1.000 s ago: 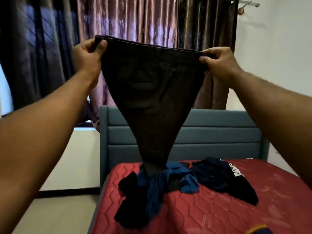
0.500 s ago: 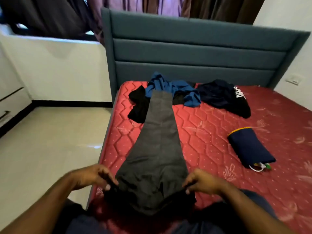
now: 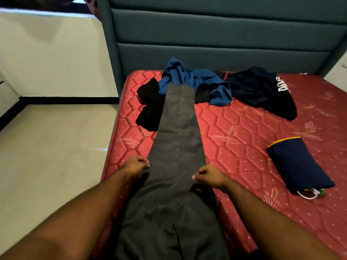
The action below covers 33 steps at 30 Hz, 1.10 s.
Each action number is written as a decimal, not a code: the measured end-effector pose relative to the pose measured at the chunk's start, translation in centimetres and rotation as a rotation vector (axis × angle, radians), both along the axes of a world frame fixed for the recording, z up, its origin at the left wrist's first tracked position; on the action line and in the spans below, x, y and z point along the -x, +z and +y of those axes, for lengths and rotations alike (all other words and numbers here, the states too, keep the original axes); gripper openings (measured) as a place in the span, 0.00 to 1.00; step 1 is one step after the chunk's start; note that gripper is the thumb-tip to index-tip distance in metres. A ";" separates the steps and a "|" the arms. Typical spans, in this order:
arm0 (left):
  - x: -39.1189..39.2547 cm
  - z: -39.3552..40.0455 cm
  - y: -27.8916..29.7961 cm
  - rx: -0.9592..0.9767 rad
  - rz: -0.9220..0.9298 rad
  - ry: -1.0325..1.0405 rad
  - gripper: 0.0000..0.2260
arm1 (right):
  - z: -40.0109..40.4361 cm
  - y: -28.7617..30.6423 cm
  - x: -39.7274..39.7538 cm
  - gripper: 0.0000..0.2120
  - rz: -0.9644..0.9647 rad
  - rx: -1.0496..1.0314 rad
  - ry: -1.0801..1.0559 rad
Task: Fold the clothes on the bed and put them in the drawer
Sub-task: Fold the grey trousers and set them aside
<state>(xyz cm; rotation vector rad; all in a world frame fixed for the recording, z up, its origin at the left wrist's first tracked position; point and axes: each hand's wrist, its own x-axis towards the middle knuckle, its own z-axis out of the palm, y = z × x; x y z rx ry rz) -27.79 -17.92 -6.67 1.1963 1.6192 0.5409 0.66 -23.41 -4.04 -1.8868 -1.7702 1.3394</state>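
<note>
Floor [image 3: 52, 147]: pale tile, left of the bed, with a black skirting strip along the wall.

Left hand [image 3: 136, 165]: fingers curled, pinching the left edge of the trousers [image 3: 178, 147] at mid-length.

Trousers: dark grey, laid flat and lengthwise on the red mattress [image 3: 234, 143], legs together. The waist end lies nearest the camera, over the mattress's near edge. The leg ends point toward the headboard [image 3: 216, 34] and overlap the clothes pile.

Black garment [image 3: 149, 109]: crumpled, just left of the trouser legs, partly under them.

Blue garment [image 3: 189, 77]: crumpled at the head of the mattress, touching the trouser leg ends.

Right hand [image 3: 211, 176]: fingers curled, pinching the right edge of the trousers, level with the left hand.

Navy garment [image 3: 261, 91]: crumpled, right of the blue garment and touching it, with white lettering on one part; the lettering cannot be read.

Folded item [image 3: 298, 164]: navy with a yellow edge, lying flat on the mattress, well apart from the pile. A white cord shows at its near end.
</note>
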 end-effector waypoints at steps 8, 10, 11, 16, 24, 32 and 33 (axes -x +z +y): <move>-5.6 14.4 -3.4 -0.095 -0.049 0.158 0.13 | 14.9 -6.1 -1.4 0.10 0.128 -0.110 -0.543; -6.6 16.6 -3.9 -0.104 -0.040 0.235 0.17 | 17.5 -7.7 -2.0 0.06 0.160 -0.116 -0.658; -7.0 17.8 -4.3 -0.092 -0.034 0.269 0.17 | 19.3 -10.1 -3.1 0.10 0.190 -0.121 -0.707; -7.5 20.5 -5.5 0.036 -0.104 0.336 0.13 | 21.0 -7.4 -2.3 0.10 0.327 0.014 -0.839; -6.3 16.9 -3.1 0.096 -0.304 0.251 0.03 | 17.9 -4.4 -2.5 0.14 0.402 0.140 -0.809; -3.4 7.9 0.8 -0.105 -0.534 0.180 0.27 | 9.1 -0.3 -2.2 0.11 0.511 -0.157 -0.669; -2.9 6.9 1.7 -0.141 -0.511 0.117 0.27 | 8.1 0.5 -2.1 0.11 0.498 -0.196 -0.637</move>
